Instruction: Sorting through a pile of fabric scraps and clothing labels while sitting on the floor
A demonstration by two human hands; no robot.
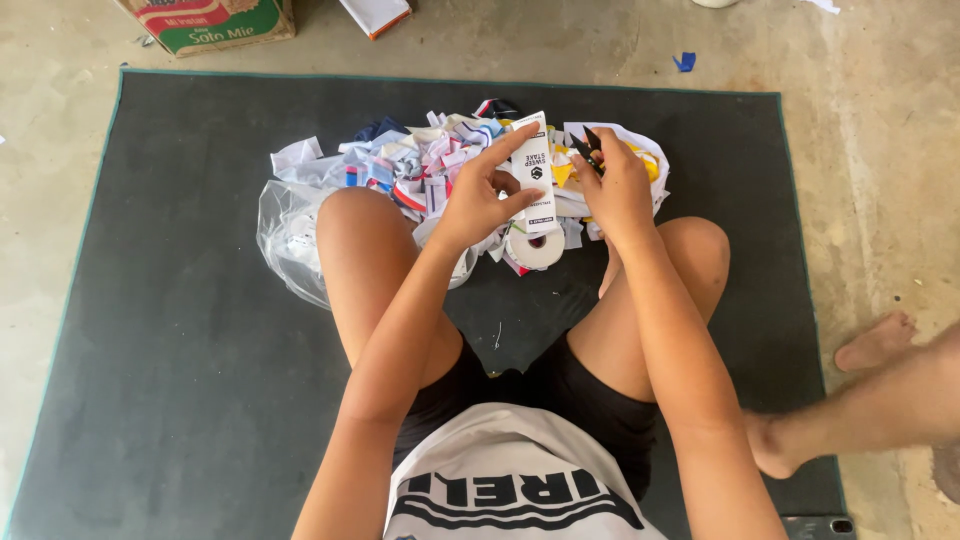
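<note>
A: Where's the white printed woven label strip (pixel 532 172)?
B: Pinched in the left hand (pixel 478 196); long axis runs twelve to six, leading down to its white roll (pixel 535 248).
A: And the other?
B: Right hand (pixel 615 185) grips small black snips (pixel 590 150), tips toward eleven; heap of cut fabric labels (pixel 430 165) behind.

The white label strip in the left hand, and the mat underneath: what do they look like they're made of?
The white label strip looks like woven or satin fabric tape, though coated paper is possible: thin, flexible, faint sheen, printed black. The mat looks like dark grey low-pile carpet: matte, with a bound teal edge.
</note>
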